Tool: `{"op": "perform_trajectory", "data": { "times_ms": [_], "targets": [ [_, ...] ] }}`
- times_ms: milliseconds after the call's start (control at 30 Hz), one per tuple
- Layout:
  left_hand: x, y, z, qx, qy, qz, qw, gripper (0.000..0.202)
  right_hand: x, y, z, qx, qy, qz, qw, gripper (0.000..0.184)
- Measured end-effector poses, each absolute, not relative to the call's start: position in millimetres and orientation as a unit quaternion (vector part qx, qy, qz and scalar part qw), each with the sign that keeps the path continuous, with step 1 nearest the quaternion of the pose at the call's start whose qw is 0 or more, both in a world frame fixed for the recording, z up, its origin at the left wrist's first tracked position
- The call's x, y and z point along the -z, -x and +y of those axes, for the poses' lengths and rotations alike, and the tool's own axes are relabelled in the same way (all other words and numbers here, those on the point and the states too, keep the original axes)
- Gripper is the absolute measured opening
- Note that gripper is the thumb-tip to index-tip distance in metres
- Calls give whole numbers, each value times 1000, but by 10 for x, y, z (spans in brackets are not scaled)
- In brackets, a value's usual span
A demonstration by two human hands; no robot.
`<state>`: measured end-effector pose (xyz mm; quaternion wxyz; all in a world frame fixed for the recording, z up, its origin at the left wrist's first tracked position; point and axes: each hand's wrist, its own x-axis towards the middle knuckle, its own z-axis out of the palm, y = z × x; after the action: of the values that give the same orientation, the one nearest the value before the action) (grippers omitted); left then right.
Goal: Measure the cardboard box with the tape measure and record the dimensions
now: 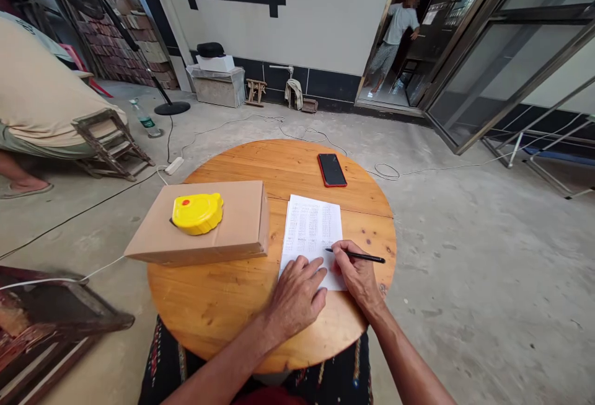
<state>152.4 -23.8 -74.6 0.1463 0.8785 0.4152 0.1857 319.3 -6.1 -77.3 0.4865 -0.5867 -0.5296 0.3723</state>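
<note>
A white sheet of paper point(312, 225) with columns of writing lies on the round wooden table point(218, 312). My left hand point(300, 293) rests flat over its lower left part, fingers stretched out. In my right hand point(356, 275) is a black pen point(367, 257), pinched between thumb and fingers, its tip over the right half of the sheet. Left of the paper sits a closed cardboard box point(242, 213) with a yellow tape measure point(198, 213) on top. Beyond the paper, a phone with a red edge point(332, 170) lies screen up.
At left a person point(46, 89) sits by a small wooden stool point(109, 144) and a plastic bottle point(146, 121). A standing fan's base point(171, 108) and a power strip point(174, 165) are on the floor, with cables running across it. Another person point(397, 26) stands in the doorway.
</note>
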Motion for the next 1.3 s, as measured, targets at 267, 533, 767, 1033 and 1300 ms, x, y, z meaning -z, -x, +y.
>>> {"op": "perform_trajectory", "data": {
  "times_ms": [267, 533, 767, 1033, 1300],
  "targets": [
    [831, -1539, -185, -200, -878, 420, 116, 25, 877, -3182, -25, -332, 604, -550, 472, 23],
    [841, -1541, -184, -202, -877, 419, 120, 24, 848, -3175, -15, -293, 603, -583, 459, 22],
    [851, -1545, -170, -208, -875, 423, 108, 22, 886, -3183, -23, -276, 595, -600, 459, 21],
    [851, -1546, -176, -216, -874, 422, 109, 22, 880, -3177, -16, -259, 596, -612, 450, 20],
    [857, -1544, -177, -219, -871, 426, 113, 21, 882, -3167, -21, -245, 597, -624, 439, 20]
  ]
}}
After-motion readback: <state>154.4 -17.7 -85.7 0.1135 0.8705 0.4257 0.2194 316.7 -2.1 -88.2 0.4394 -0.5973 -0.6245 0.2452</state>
